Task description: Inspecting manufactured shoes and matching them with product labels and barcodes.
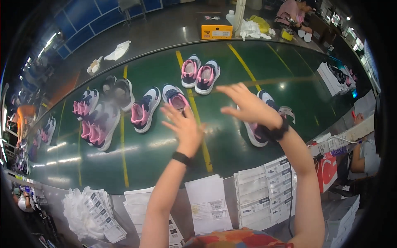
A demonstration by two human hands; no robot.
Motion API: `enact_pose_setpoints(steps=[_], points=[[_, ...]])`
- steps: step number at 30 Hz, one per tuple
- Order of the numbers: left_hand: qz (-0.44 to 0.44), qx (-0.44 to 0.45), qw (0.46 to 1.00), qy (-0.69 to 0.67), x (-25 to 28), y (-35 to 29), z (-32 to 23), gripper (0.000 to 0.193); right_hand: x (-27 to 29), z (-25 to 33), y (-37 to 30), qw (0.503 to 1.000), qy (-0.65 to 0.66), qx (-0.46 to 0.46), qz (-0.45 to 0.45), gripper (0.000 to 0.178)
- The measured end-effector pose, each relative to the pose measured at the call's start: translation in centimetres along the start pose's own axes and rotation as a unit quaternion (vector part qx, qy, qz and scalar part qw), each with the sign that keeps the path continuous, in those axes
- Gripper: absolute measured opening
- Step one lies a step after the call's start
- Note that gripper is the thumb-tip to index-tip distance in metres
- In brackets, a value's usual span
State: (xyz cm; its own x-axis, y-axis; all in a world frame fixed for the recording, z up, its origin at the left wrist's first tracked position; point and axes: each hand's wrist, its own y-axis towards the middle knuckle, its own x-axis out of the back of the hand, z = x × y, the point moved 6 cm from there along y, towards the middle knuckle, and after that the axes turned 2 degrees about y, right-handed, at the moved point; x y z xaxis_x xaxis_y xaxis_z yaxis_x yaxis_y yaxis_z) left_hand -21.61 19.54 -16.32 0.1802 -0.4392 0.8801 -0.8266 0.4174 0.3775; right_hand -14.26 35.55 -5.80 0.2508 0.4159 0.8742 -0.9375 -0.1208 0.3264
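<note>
My left hand (185,127) is open, fingers spread, over the near end of a navy, pale grey and pink sneaker (170,91); I cannot tell whether it touches. To its left lies another such sneaker (146,109). Open and with nothing in it, my right hand (252,105) reaches over the green conveyor belt (225,157). Under its wrist a further sneaker (251,134) is partly hidden. Beyond both hands a pair of matching sneakers (198,74) stands side by side. Dark bands circle both wrists.
More sneakers (99,126) sit on the belt's left part. A white open box (333,80) with shoes is at the right. Along the near edge lie white tissue (80,213) and label sheets (262,194). An orange-and-black box (216,32) stands beyond; a co-worker (291,14) sits far right.
</note>
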Motion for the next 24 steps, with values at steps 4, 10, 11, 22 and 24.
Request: enact_pose_setpoints(steps=[4,10,11,22,24], points=[[0.039,-0.026,0.987,0.154,-0.5,3.2,8.1,0.057,-9.0,-7.9,9.9,0.989,-0.116,-0.085,-0.032,0.071],[0.201,-0.004,0.968,0.152,2.1,3.9,17.6,0.055,-15.6,-13.7,14.0,0.966,0.049,-0.250,0.050,0.070],[0.194,-0.020,0.965,0.173,2.9,3.0,18.8,0.057,-15.7,-13.3,13.3,0.964,0.030,-0.258,0.060,0.070],[0.278,0.132,0.822,-0.480,12.7,-18.9,4.2,0.069,-5.0,19.9,-16.5,0.996,0.059,-0.048,0.056,0.038],[0.297,0.172,0.799,-0.495,12.4,-21.9,3.1,0.066,-7.3,20.1,-19.8,0.982,0.132,-0.069,0.118,0.042]])
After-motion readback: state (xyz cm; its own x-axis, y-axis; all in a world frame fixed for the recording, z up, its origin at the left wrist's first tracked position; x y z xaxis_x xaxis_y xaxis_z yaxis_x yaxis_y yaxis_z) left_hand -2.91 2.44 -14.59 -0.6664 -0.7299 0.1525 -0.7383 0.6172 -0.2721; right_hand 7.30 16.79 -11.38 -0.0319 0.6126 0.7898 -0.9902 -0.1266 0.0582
